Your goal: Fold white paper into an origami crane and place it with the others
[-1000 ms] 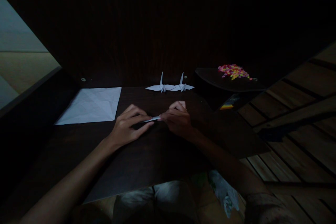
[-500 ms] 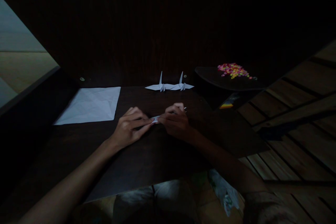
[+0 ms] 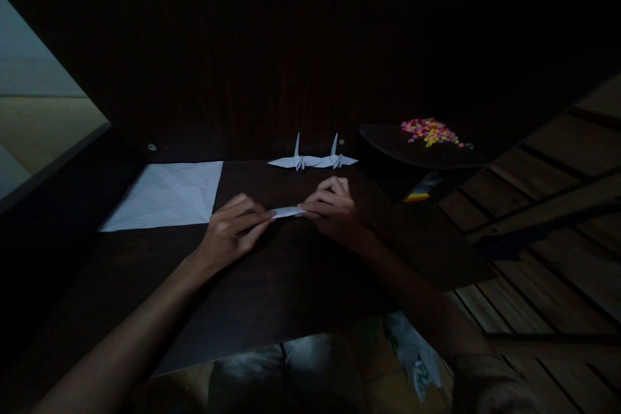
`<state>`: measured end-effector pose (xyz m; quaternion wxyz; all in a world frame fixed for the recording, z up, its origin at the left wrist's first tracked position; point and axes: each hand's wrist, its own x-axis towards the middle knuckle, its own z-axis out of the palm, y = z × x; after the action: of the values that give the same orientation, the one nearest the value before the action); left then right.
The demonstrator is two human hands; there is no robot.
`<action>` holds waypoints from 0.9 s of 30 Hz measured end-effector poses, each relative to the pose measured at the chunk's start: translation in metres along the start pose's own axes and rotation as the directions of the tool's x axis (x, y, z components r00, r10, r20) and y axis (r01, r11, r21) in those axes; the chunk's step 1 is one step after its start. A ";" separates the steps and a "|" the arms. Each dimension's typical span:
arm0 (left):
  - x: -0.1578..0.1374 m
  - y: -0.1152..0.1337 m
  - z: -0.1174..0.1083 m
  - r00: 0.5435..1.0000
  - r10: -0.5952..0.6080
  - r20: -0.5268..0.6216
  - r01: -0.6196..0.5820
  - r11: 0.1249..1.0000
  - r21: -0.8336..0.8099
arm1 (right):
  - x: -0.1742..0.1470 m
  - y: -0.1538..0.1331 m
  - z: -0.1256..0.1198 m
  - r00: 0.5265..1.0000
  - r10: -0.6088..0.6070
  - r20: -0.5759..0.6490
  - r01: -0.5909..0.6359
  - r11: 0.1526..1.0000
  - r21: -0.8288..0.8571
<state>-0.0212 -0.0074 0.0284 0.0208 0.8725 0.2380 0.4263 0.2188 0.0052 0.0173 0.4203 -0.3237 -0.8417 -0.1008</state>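
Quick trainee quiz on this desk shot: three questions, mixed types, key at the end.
1. Multiple choice: how do the left hand and right hand meet the folded paper?
a) only the left touches it
b) both touch it, one at each end
c) neither touches it
2. True or false: the colorful pile lies to the left of the paper birds.
3. Fill in: the flat white sheet lies on the desk to the ____ of both hands.

Key:
1. b
2. False; it lies to their right, on the curved shelf.
3. left
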 end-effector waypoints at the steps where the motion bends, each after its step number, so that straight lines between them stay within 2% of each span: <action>1: 0.000 -0.001 0.000 1.000 0.001 0.013 -0.001 1.000 0.028 | 0.000 0.000 0.001 1.000 -0.007 0.000 0.007 1.000 0.010; 5: -0.002 -0.002 0.003 0.997 0.024 0.079 -0.036 0.987 0.156 | -0.002 -0.002 0.004 0.999 -0.018 0.034 0.017 0.999 0.028; 8: -0.004 -0.001 0.007 0.993 0.055 0.106 -0.071 0.985 0.160 | -0.004 -0.004 0.007 0.999 -0.004 0.044 0.003 0.999 0.035; 15: -0.008 -0.001 0.007 0.992 0.096 0.080 -0.105 0.988 0.114 | -0.003 -0.006 0.008 1.000 -0.019 0.005 0.019 0.999 0.046; 27: -0.008 -0.004 -0.002 0.996 0.082 0.038 -0.087 0.981 0.174 | 0.007 -0.009 -0.002 0.990 0.133 -0.037 -0.122 0.967 0.222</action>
<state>-0.0282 -0.0080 0.0226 -0.0705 0.8868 0.2370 0.3905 0.2115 0.0007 0.0249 0.4807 -0.3260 -0.8139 0.0117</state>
